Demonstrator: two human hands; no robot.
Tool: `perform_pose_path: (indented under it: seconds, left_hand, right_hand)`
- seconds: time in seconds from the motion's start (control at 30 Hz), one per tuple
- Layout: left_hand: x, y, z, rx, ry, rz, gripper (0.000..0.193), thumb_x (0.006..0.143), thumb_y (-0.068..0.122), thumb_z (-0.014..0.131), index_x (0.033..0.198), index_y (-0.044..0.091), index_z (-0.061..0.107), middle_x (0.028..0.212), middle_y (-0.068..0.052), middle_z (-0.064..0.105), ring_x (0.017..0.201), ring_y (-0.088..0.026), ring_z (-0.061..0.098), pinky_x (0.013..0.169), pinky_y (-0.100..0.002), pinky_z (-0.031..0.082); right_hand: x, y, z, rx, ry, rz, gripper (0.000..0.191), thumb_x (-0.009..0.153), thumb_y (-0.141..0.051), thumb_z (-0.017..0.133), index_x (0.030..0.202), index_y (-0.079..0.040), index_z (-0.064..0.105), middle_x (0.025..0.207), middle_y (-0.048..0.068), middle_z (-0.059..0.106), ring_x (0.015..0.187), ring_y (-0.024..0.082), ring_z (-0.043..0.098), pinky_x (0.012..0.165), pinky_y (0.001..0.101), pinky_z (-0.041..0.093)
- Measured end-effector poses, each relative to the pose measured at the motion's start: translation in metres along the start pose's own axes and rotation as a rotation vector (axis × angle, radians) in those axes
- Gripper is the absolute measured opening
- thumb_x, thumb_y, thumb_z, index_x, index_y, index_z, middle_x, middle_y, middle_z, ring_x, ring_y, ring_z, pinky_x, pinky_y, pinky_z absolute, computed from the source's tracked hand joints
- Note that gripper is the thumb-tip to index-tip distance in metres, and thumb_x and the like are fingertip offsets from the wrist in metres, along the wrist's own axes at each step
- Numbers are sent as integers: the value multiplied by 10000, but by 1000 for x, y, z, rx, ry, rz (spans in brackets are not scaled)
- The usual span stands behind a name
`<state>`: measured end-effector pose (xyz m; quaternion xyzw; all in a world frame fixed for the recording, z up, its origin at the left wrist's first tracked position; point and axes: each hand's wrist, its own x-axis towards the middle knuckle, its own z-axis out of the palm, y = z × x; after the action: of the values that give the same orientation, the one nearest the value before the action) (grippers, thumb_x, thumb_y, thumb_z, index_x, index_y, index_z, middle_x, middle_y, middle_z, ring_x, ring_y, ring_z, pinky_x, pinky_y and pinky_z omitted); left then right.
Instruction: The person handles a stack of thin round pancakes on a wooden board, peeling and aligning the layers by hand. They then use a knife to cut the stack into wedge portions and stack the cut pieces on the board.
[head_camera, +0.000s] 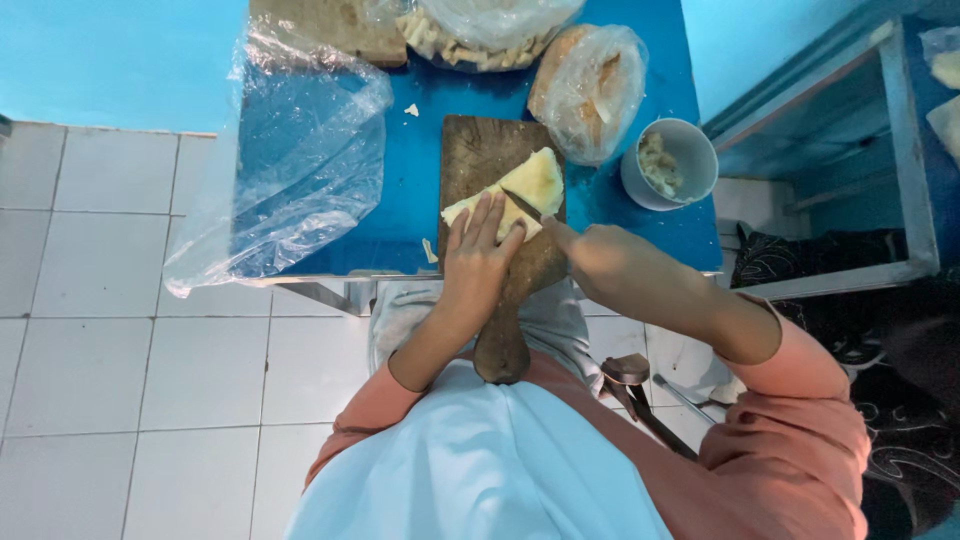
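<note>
Pressing flat pale dough wedge (520, 195), left hand (478, 258); right hand (600, 262) gripping thin knife (522, 205).

Pale yellow wedge (520, 195) flat on board, knife (522, 205) across mid

Dim, cool bluish indoor light, even and soft, with faint shadows. Plastic bags (300, 170) left of the hands show mild glare. Edges bend outward; focus slightly soft.
</note>
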<state>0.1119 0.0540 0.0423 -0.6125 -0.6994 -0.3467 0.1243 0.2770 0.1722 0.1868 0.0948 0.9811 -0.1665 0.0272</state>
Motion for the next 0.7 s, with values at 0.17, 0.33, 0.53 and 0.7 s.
perform_pose_path:
  seconds: [0.17,0.33,0.53,0.7]
  left_hand:
    - [-2,0,0,-7,12,15,315,900,118,626,1208,105,689,1482,-250,558,1437,-373,500,1160,-526,385]
    - [-1,4,-7,-16,8,6,299,905,118,625,1196,108,694,1483,-241,559,1432,-366,505,1157,-521,389]
    - [0,1,-16,-11,-37,14,317,895,104,626,1203,102,705,1494,-237,556,1438,-358,501,1159,-514,401]
    - [0,2,-18,-38,-26,-7,305,905,103,627,1199,102,709,1489,-220,556,1439,-352,500,1155,-514,401]
  right_hand:
    - [11,-11,10,12,30,68,607,843,-7,620,1415,121,460,687,228,608,637,410,620,582,494,484]
    - [2,-14,7,-22,39,42,625,835,-8,625,1425,110,455,692,233,619,629,408,629,584,489,498]
    - [2,-15,4,16,-48,140,629,839,2,614,1440,89,449,720,241,636,664,419,644,599,505,516]
    - [7,-17,9,36,86,37,628,839,9,626,1434,115,456,720,246,635,673,429,643,618,508,517]
